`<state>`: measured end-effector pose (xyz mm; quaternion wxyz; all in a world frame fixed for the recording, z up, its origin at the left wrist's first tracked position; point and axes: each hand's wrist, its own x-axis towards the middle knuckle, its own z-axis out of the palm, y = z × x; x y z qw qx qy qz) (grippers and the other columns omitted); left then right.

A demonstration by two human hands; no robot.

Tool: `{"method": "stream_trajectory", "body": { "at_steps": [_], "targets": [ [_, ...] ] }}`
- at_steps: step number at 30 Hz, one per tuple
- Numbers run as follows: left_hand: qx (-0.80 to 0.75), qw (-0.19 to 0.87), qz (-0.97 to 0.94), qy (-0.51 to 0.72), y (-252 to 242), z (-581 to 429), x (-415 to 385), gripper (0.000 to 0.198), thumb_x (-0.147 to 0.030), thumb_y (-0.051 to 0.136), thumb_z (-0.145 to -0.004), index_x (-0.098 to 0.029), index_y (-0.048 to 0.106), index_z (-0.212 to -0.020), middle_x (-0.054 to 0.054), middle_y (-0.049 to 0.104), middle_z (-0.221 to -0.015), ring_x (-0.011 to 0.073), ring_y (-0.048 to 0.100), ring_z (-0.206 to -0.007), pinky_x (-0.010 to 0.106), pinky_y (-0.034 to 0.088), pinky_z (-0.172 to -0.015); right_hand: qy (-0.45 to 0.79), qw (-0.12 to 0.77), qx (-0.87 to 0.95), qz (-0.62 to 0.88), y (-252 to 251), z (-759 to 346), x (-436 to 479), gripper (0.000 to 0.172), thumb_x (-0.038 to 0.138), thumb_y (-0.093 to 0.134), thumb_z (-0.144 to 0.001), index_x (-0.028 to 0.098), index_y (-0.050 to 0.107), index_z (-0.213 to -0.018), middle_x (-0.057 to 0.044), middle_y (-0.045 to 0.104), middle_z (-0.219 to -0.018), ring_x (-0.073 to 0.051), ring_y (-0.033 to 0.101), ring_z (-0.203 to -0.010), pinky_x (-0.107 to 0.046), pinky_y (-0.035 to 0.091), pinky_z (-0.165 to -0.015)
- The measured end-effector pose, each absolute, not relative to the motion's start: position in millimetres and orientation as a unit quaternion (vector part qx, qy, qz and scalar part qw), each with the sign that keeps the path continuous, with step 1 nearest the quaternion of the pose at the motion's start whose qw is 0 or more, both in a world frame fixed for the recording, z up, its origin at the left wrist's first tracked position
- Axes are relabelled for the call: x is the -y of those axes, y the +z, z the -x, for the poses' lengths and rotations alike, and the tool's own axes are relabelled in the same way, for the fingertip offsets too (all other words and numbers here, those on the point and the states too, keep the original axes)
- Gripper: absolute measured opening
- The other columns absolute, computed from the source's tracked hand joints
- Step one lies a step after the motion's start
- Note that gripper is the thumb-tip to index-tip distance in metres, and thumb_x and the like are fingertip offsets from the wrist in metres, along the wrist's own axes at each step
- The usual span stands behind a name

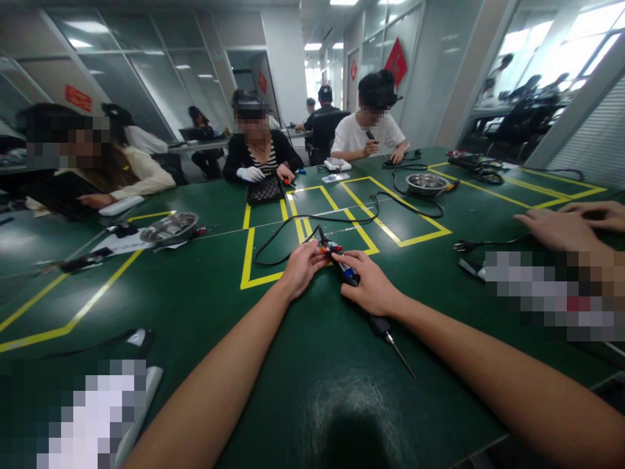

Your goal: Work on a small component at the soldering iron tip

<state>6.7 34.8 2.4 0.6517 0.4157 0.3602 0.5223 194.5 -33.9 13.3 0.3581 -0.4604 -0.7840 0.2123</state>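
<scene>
Over the green table, my left hand [305, 267] is closed, fingertips pinching a small orange, red and white piece [326, 249] whose kind I cannot make out. My right hand [368, 283] is wrapped round what looks like a soldering iron [378, 324], with a black handle, a blue section and a long thin metal tip. That tip points down and toward me, to the right. The fingertips of both hands meet close to the small piece, hiding part of it. A black cord [273, 238] loops over the table beyond my hands.
Metal bowls stand at left [170, 228] and back right [426, 184]. A plug [463, 246] lies at right, near another person's hands [561, 225]. Two people work across the table, one with a black tray [265, 191]. Yellow tape [247, 257] marks the tabletop.
</scene>
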Motion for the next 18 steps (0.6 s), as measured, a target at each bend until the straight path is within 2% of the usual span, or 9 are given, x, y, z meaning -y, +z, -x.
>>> {"method": "stream_trajectory", "body": {
  "at_steps": [6, 13, 18],
  "targets": [
    [-0.314, 0.735, -0.365, 0.478, 1.8, -7.4, -31.2, 0.029, -0.039, 0.057, -0.096, -0.013, 0.070, -0.102, 0.016, 0.074, -0.111, 0.0219, 0.071, -0.101, 0.039, 0.055, -0.100, 0.209, 0.366, 0.784, 0.456, 12.8, -193.6, 34.1, 0.073, 0.012, 0.066, -0.073, 0.023, 0.057, -0.144, -0.012, 0.050, -0.141, -0.028, 0.051, -0.132, -0.046, 0.038, -0.116],
    [-0.291, 0.737, -0.386, 0.473, -1.1, -5.3, -30.4, 0.023, -0.029, 0.060, -0.095, -0.013, 0.073, -0.106, 0.013, 0.075, -0.111, 0.0208, 0.071, -0.102, 0.037, 0.054, -0.099, 0.209, 0.356, 0.787, 0.458, 13.7, -193.8, 34.4, 0.073, 0.012, 0.066, -0.073, 0.019, 0.056, -0.145, -0.014, 0.050, -0.142, -0.028, 0.051, -0.132, -0.045, 0.038, -0.117],
    [-0.284, 0.738, -0.381, 0.478, -3.0, -6.5, -31.5, 0.026, -0.032, 0.060, -0.095, -0.012, 0.073, -0.106, 0.013, 0.075, -0.109, 0.0211, 0.071, -0.101, 0.037, 0.055, -0.098, 0.206, 0.348, 0.790, 0.461, 16.5, -193.5, 35.5, 0.073, 0.012, 0.065, -0.073, 0.014, 0.056, -0.145, -0.016, 0.050, -0.141, -0.028, 0.051, -0.132, -0.043, 0.038, -0.117]
  ]
}}
